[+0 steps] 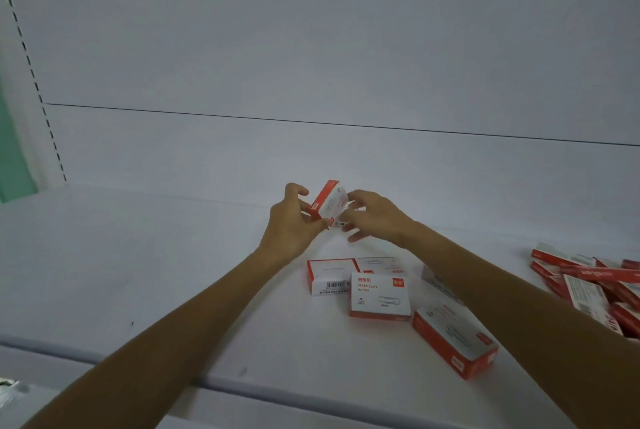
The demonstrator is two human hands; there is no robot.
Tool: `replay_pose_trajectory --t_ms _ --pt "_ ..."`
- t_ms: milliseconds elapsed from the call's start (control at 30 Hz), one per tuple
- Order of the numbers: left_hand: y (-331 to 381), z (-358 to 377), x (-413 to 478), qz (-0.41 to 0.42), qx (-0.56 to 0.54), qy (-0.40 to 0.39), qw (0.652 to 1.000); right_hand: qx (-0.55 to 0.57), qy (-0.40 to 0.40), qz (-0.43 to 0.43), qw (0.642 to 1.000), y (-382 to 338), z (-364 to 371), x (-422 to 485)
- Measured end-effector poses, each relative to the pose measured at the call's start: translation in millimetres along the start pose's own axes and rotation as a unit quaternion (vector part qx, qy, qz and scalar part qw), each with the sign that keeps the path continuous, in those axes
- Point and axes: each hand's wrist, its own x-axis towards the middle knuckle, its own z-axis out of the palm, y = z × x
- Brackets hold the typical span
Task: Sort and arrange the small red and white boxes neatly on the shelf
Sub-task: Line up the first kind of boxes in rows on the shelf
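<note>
The lone head-worn camera looked forward and down from near behind the fingers (358,195), over the flat white shelf (173,255).

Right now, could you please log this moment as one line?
left hand and right hand: hold tilted paper clip box | loose boxes: unsorted on shelf

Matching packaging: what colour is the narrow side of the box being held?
Red; the held box has a white face. Head view shows it best.

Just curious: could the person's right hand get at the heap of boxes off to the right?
Probably yes. The right hand is busy holding a tilted box with the left hand, but only open shelf lies between it and the heap, with nothing standing in the way.
</note>
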Motion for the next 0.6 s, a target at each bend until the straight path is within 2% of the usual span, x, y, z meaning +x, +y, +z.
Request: replay_pose_trajectory --t_ms 67,100,200,300,367,433,533,600 --pt "1 1 -2 0.024 0.002 -0.011 1.000 0.103 -0.043 0.014 0.994 -4 3 -1" --pt "1 1 -3 0.034 0.003 -0.019 0.999 0.117 -0.052 0.006 0.992 -5 3 -1" --pt "-1 1 -4 0.052 0.017 -0.050 0.997 0.048 -0.064 -0.025 0.996 -5 1 0" --pt "-8 -1 -3 0.070 0.047 -0.096 0.992 -0.047 -0.042 -0.038 0.997 0 2 1" --pt "-13 -5 -2 0.075 0.060 -0.103 0.990 -0.094 -0.014 -0.024 0.995 6 2 2" --pt "-17 -10 1 0.070 0.062 -0.087 0.992 -0.096 -0.007 -0.017 0.995 9 2 1" --pt "-18 -12 3 0.032 -0.006 -0.071 0.997 -0.088 0.000 -0.029 0.996 3 3 -3" --pt "-15 -10 3 -0.021 -0.107 -0.114 0.987 -0.084 0.019 -0.027 0.996 -3 6 -3"
